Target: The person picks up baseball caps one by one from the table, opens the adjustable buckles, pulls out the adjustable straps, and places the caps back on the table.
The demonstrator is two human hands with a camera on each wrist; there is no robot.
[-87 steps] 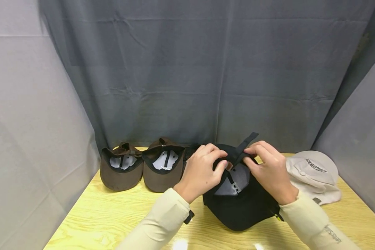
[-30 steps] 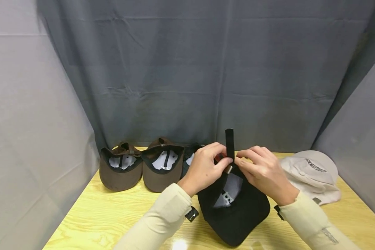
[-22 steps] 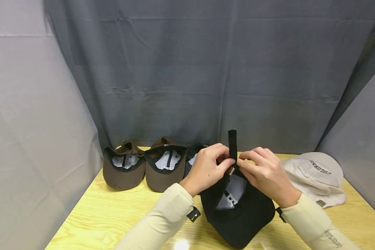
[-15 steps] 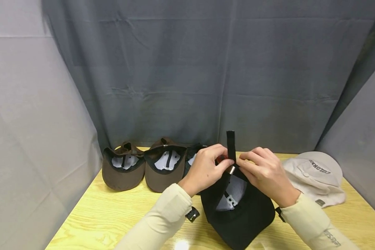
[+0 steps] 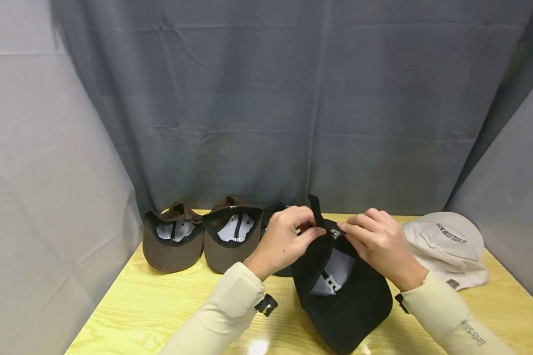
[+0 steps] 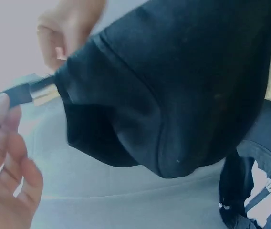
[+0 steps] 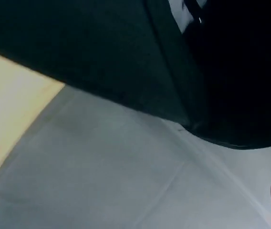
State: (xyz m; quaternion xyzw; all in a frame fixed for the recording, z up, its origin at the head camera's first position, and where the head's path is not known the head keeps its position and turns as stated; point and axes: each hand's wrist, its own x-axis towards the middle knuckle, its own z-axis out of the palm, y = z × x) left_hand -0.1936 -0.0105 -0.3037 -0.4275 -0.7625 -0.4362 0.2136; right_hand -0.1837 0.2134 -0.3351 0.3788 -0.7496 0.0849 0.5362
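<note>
A black baseball cap (image 5: pixel 351 310) is held up in front of me, its opening toward me and its brim downward. Between thumb and fingers, my left hand (image 5: pixel 288 236) pinches the cap's black strap (image 5: pixel 315 209), whose free end sticks up. My right hand (image 5: pixel 379 241) pinches the back edge of the cap beside a metal buckle (image 5: pixel 335 233). In the left wrist view, the strap (image 6: pixel 18 95) runs from the left fingers to the buckle (image 6: pixel 44 90). The cap (image 7: pixel 88 57) covers much of the right wrist view; only bits of fingers show there.
Two brown caps (image 5: pixel 172 256) (image 5: pixel 230 259) rest on the wooden table (image 5: pixel 129 305) at the left. A dark cap (image 5: pixel 270 214) lies beside them, partly behind my left hand. At the right is a beige cap (image 5: pixel 448 246). A grey curtain (image 5: pixel 248 108) hangs behind.
My left hand has shifted slightly left, away from the right hand. The strap, upright before, now leans left, and the buckle shows nearer the right fingers. Earlier the strap leaned right.
</note>
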